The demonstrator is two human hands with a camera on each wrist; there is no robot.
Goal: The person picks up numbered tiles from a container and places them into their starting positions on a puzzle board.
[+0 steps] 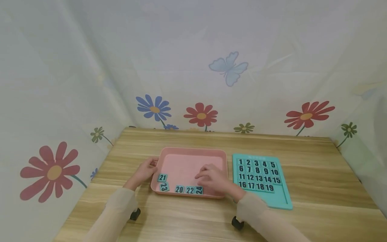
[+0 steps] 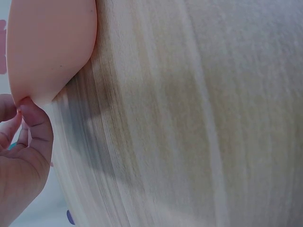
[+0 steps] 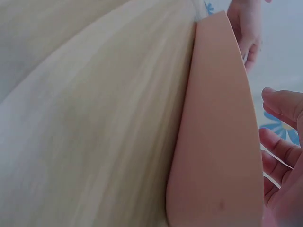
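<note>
My left hand (image 1: 146,170) pinches the left rim of a pink tray (image 1: 193,152) between thumb and fingers; the left wrist view shows this grip on the tray edge (image 2: 52,52). Inside the tray, number tile 21 (image 1: 162,177) and tile 23 (image 1: 164,187) lie at the left. Along the front wall are tile 20 (image 1: 179,189), tile 22 (image 1: 190,190) and tile 24 (image 1: 199,190), the last turned sideways. Over the tray's right part, just by tile 24, is my right hand (image 1: 214,179), fingers loosely bent and apart, with nothing seen between them.
Right of the tray lies a turquoise number board (image 1: 282,198) with tiles 1 to 19 in rows and a bare stretch at its lower right. Both stand on a wooden table (image 1: 317,174). A flowered curtain (image 1: 181,50) hangs behind and at the sides.
</note>
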